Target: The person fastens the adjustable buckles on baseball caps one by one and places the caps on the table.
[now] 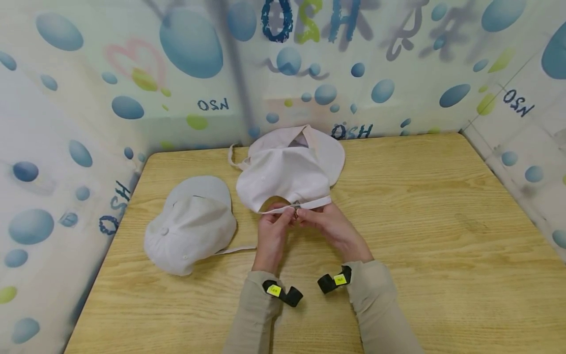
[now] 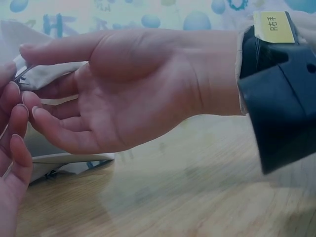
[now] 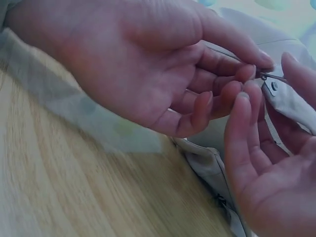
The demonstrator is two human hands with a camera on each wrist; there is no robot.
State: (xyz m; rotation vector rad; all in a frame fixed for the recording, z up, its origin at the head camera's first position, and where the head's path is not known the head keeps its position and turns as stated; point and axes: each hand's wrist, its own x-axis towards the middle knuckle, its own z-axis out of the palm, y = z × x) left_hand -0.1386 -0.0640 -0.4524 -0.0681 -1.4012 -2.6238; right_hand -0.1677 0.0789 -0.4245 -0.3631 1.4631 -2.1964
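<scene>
White cloth makes up the cap (image 1: pixel 280 169) at the near middle of the table, its crown softly creased and its back opening turned toward the person. A narrow strap (image 1: pixel 319 202) edges that opening and carries a small metal buckle (image 1: pixel 297 204). The left hand (image 1: pixel 270 238) and right hand (image 1: pixel 340 231) both pinch the strap at the buckle, thumbs and fingers bent in close, fingertips almost meeting. Directly behind lies a second pale cap (image 1: pixel 275 138), its loose strap end looping out at the left; to the left sits a greyish-white cap (image 1: pixel 194 231), its brim pointing away. All rest on a table (image 1: pixel 433 211) of yellowish wood grain with rounded far corners. Beige sleeves (image 1: pixel 258 314) and black wristbands (image 1: pixel 292 296) with yellow labels reach in from the near edge. Round about stand pale walls (image 1: pixel 177 98) printed with blue and green ovals, a pink heart outline and dark lettering, partly mirrored.
</scene>
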